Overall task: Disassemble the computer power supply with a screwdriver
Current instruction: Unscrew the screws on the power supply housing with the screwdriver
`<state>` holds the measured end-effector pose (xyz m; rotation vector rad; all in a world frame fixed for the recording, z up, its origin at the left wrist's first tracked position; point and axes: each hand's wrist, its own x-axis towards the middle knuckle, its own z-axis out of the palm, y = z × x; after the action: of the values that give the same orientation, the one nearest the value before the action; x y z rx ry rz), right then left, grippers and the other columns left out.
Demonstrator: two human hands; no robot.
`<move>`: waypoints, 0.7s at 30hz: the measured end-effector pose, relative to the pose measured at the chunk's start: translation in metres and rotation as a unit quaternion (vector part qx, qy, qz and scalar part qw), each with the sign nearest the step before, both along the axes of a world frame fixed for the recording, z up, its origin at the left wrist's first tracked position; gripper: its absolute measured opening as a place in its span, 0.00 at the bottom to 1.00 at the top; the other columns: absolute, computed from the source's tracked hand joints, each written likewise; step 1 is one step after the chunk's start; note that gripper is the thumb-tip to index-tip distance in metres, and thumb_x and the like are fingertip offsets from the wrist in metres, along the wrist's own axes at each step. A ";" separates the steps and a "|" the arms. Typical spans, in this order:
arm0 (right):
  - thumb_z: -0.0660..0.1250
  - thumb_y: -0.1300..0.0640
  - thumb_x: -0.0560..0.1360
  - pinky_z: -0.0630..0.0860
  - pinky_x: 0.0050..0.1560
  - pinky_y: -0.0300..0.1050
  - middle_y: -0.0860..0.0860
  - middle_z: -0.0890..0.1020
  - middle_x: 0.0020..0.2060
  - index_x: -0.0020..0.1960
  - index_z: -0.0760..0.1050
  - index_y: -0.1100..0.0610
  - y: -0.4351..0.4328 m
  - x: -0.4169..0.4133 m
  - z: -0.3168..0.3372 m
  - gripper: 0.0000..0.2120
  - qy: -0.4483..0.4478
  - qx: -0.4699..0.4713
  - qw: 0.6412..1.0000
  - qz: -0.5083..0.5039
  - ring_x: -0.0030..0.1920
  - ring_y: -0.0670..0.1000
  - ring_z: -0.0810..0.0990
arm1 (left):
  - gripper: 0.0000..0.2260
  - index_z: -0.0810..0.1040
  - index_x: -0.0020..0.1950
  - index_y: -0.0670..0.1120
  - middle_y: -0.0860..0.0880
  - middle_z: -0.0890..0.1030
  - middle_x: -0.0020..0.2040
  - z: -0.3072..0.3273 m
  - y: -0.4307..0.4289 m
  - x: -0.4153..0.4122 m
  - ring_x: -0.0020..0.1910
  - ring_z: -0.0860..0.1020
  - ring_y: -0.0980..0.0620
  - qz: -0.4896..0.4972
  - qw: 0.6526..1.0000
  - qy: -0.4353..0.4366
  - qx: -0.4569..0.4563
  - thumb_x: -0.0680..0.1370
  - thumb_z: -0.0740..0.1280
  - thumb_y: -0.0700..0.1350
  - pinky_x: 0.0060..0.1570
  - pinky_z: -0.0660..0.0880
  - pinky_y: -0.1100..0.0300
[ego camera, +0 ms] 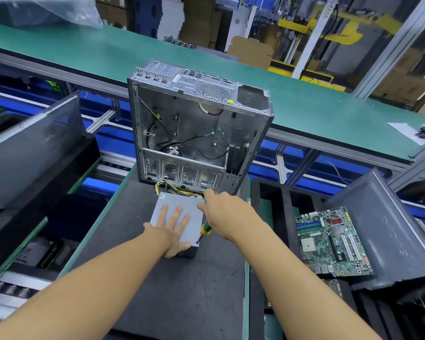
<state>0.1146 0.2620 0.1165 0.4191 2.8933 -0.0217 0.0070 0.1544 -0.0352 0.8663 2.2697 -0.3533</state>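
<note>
Grey metal power supply box (179,200) under flat, open-fingered left hand (172,229).
Right hand (222,213), just beside, grips green-and-yellow-handled screwdriver (205,228).

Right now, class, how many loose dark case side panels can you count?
2. The left panel leans at the far left; the right panel leans beside the motherboard. Others may be hidden.

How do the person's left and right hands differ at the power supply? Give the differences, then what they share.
The left hand lies flat, fingers spread, on top of the power supply; the right hand is at its right edge. The left hand holds nothing; the right hand holds a screwdriver with a green and yellow handle. Both are bare and at the same grey box.
</note>
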 end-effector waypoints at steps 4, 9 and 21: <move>0.58 0.58 0.79 0.67 0.46 0.50 0.55 0.71 0.56 0.60 0.67 0.56 0.003 -0.004 0.001 0.10 -0.024 -0.091 0.995 0.023 0.58 0.58 0.71 | 0.34 0.23 0.73 0.59 0.55 0.19 0.72 0.001 0.001 0.000 0.73 0.23 0.40 -0.002 1.000 -0.003 0.004 0.81 0.45 0.67 0.67 0.58 0.30; 0.60 0.50 0.79 0.64 0.45 0.50 0.54 0.68 0.59 0.62 0.65 0.56 -0.002 -0.003 0.003 0.15 -0.028 -0.103 0.994 -0.006 0.59 0.59 0.69 | 0.34 0.24 0.74 0.58 0.55 0.19 0.71 0.003 0.001 0.001 0.73 0.22 0.41 0.003 1.000 -0.014 -0.009 0.81 0.46 0.66 0.67 0.58 0.30; 0.60 0.55 0.79 0.72 0.51 0.54 0.54 0.64 0.61 0.63 0.64 0.56 -0.002 -0.004 -0.001 0.14 -0.007 -0.124 0.992 0.011 0.59 0.58 0.67 | 0.34 0.24 0.73 0.58 0.55 0.19 0.71 -0.002 0.001 -0.001 0.72 0.22 0.40 -0.024 1.000 -0.007 -0.008 0.80 0.46 0.67 0.67 0.58 0.29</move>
<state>0.1109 0.2596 0.1155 0.3388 2.8324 -0.3683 0.0056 0.1557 -0.0374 0.9123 2.2331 -0.3857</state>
